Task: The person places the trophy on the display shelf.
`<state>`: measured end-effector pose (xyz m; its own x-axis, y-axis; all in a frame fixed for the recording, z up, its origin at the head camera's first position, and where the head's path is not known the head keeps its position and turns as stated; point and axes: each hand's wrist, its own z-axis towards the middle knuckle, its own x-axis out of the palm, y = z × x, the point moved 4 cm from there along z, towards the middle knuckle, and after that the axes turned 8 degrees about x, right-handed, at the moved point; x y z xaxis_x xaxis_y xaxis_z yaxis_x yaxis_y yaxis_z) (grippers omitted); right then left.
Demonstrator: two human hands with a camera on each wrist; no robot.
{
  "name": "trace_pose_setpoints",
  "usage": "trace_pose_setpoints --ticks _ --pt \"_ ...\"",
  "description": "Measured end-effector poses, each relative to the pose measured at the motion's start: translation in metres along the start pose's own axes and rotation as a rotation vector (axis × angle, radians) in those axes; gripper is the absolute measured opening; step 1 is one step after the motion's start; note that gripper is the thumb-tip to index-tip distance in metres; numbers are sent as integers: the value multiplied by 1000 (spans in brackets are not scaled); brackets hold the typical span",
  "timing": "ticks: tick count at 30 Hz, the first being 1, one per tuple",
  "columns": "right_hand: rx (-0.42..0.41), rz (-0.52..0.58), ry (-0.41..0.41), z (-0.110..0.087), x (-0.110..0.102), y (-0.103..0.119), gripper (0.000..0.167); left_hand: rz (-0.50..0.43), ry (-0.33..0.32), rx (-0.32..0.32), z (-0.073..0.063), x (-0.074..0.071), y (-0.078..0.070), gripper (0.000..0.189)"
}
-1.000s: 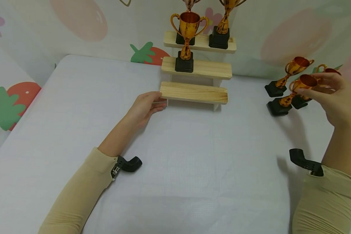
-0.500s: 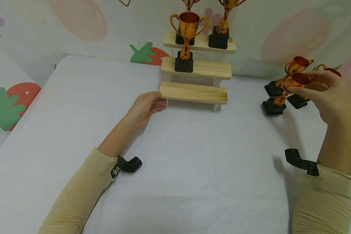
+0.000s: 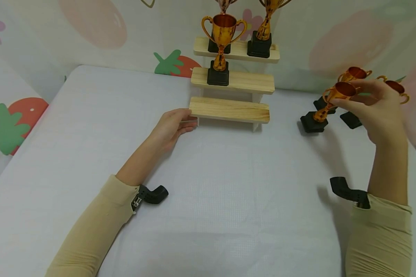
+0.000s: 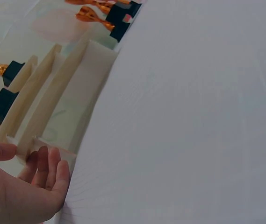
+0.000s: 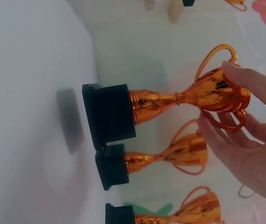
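My right hand point(image 3: 381, 107) pinches a gold trophy cup point(image 5: 221, 91) by its bowl, thumb on one side and fingers on the other. The cup leans a little in the head view, its black base point(image 5: 111, 114) just above the white table, apart from its shadow. Two more trophies, one of them a gold trophy point(image 5: 184, 154), stand behind it, partly hidden by the hand. My left hand point(image 3: 173, 127) holds the left end of the lowest board of a three-step wooden display stand point(image 3: 230, 109), thumb on top and fingers below. That board bears nothing.
On the stand's middle step, at the left, is a gold trophy point(image 3: 222, 38). The top step bears two trophies, including a taller gold trophy point(image 3: 263, 32) at the right; their tops are cut off. A printed curtain point(image 3: 142, 34) hangs behind the white table point(image 3: 208, 200).
My right hand has moved left with the trophy, away from the other two, and the cup's base has shifted left and slightly up in the head view. The left hand stays at the stand.
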<state>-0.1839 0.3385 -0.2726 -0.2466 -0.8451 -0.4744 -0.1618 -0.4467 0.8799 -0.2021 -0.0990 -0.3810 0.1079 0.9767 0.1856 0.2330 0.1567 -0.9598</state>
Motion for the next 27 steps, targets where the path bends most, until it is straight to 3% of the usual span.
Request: trace_pose_setpoints --ticks 12,19,27 --pt "-82 84 23 -5 12 8 40 12 1 2 0 -1 1 47" --pt "-79 158 65 -8 18 12 39 8 7 6 0 -1 1 47" --pt "-87 96 65 -10 23 14 40 -1 6 0 1 -1 2 48"
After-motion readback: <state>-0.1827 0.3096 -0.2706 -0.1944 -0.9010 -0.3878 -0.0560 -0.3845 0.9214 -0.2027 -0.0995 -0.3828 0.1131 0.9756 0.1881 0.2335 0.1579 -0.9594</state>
